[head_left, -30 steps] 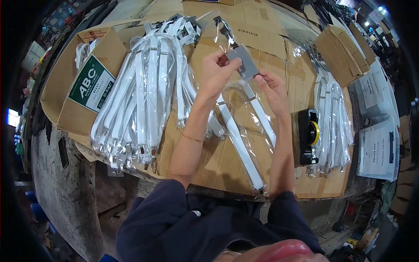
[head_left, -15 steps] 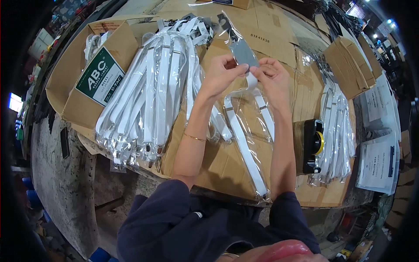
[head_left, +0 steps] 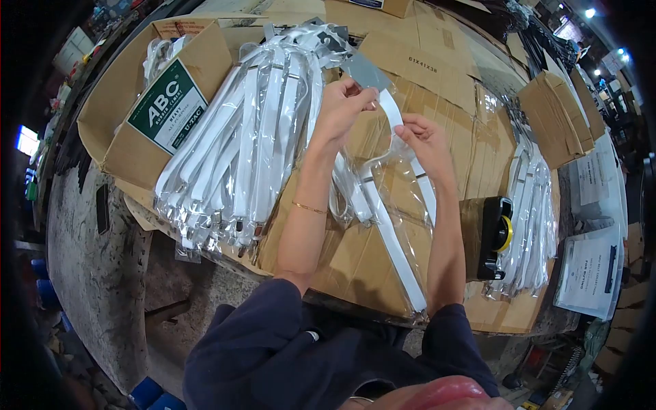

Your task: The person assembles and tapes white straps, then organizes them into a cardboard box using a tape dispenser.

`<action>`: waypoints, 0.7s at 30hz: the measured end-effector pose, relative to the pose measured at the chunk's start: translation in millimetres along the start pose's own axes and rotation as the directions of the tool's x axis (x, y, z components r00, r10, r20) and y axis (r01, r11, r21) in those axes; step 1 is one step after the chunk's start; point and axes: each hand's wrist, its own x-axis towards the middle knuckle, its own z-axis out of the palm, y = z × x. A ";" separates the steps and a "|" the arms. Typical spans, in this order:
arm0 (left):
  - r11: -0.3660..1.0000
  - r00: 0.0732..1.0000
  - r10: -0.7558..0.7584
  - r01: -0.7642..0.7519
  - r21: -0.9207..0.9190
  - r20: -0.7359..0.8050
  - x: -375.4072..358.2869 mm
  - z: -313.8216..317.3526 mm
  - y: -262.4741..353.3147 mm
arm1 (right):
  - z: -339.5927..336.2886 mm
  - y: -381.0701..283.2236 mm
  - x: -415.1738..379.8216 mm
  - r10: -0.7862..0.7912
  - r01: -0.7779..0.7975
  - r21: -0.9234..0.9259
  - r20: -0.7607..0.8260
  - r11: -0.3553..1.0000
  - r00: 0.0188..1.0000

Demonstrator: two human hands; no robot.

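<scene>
My left hand (head_left: pixel 344 111) is closed on the lower edge of a grey card (head_left: pixel 367 71) at the top of a pair of white suspenders (head_left: pixel 398 249). My right hand (head_left: pixel 428 142) pinches the white strap just below the card. The suspenders hang down in clear plastic, with metal sliders on both straps, and one strap reaches the table's front edge. Left of my left hand lies a big pile of plastic-wrapped white suspenders (head_left: pixel 249 137). A smaller bundle of them (head_left: pixel 531 212) lies at the right, beyond my right forearm.
A cardboard box with a green ABC label (head_left: pixel 167 108) stands at the left. A black tape dispenser (head_left: pixel 493 238) sits beside my right forearm. An open carton (head_left: pixel 557 119) and a clear plastic bin (head_left: pixel 588 266) are at the right. Flattened cardboard (head_left: pixel 417 82) covers the table.
My left hand has moved slightly left with the grey card, which now tilts toward the big pile. My right hand has slid down the strap, away from the card. The view has shifted a little.
</scene>
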 end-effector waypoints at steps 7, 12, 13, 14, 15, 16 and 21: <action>0.992 0.993 -0.106 0.101 0.081 0.052 -1.2 -4.4 4.3 | 7.8 -27.7 0.3 0.029 -0.059 -0.207 -0.144 0.977 0.989; 0.972 0.985 -0.145 0.125 0.197 0.089 -2.1 -1.8 5.1 | 7.0 -30.8 2.7 0.001 -0.048 -0.267 -0.171 0.962 0.985; 0.972 0.985 -0.149 0.129 0.198 0.092 -1.9 -0.9 2.8 | 6.8 -35.3 4.8 -0.005 -0.049 -0.297 -0.179 0.954 0.984; 0.973 0.972 -0.174 0.145 0.181 0.157 -1.1 -0.2 -0.4 | 7.3 -39.1 5.9 -0.012 -0.050 -0.325 -0.188 0.944 0.982; 0.973 0.955 -0.195 0.160 0.166 0.222 -0.2 1.0 -2.2 | 7.8 -41.9 6.7 -0.012 -0.051 -0.323 -0.193 0.945 0.981; 0.973 0.955 -0.196 0.161 0.167 0.224 0.2 2.3 -4.4 | 8.5 -44.3 7.8 0.016 -0.086 -0.330 -0.207 0.940 0.978; 0.983 0.968 -0.165 0.147 0.105 0.188 2.7 4.4 -12.7 | -2.0 -15.2 6.0 -0.093 0.089 -0.029 -0.208 0.996 0.974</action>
